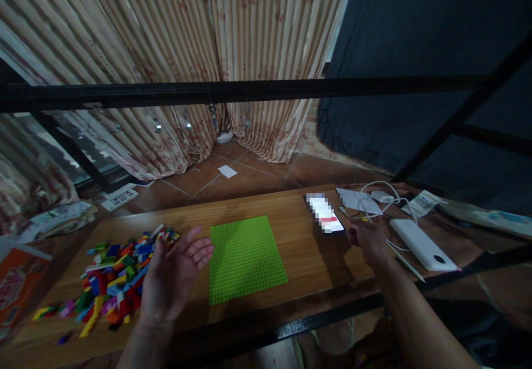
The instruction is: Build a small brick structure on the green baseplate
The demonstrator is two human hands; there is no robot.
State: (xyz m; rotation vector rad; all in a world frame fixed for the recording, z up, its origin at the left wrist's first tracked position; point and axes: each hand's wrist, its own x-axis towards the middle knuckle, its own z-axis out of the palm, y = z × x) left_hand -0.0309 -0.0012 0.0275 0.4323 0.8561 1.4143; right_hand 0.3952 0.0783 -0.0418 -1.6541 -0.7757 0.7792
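Left hand [174,272] hovers palm-up, fingers released, bricks [112,277] at nine o'clock; right hand [368,240], seemingly loosely curled, touches the phone [326,214], screen blurred.

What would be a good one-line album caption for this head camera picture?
Left hand open beside loose coloured bricks and a green baseplate; right hand at a phone.

Wooden table [299,247]: green stud baseplate [245,258] flat at centre, loose pile of coloured bricks [116,275] at left. Right side: lit phone [325,214], white power bank [421,243], white cable [386,194], paper sheet [357,200]. Orange box [19,288] at far left edge.
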